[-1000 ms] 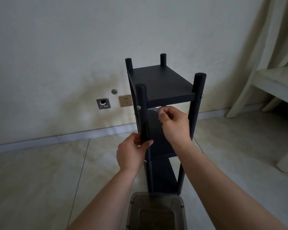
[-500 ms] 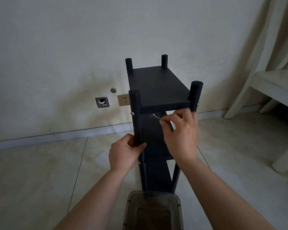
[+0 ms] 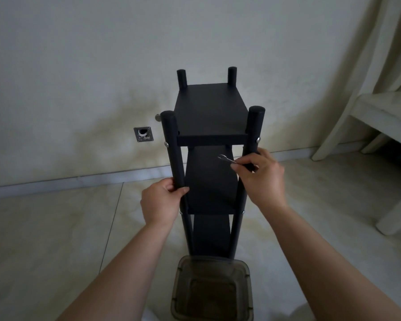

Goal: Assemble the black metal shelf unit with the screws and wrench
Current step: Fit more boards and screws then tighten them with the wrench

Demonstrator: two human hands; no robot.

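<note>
Turning square to the camera since half a second ago, the shelf unit (image 3: 210,107), both near posts now framing the top shelf; sliding rightward too, the right hand (image 3: 261,176), out to the near right post (image 3: 255,133).

Standing upright on the tiled floor (image 3: 56,228) close to the wall (image 3: 79,54), with three shelves showing between four posts.

Wrapping the near left post (image 3: 171,147) below the top shelf, the left hand (image 3: 161,202), fingers curled behind and thumb in front, probably steadying the frame against the coming turning force.

Pinching the small wrench (image 3: 225,158) between thumb and forefinger, the right hand, other fingers curled toward the right post; pointing up and left into the gap under the top shelf, the forked head, touching nothing yet.

Showing just above that hand on the post's outer side, a silver screw (image 3: 258,140); sitting at the same height on the left post, its twin (image 3: 166,143). Likely heading for the right one for tightening.

Waiting at the bottom edge below the unit, a smoky plastic container (image 3: 211,288), contents too dim to make out.
</note>
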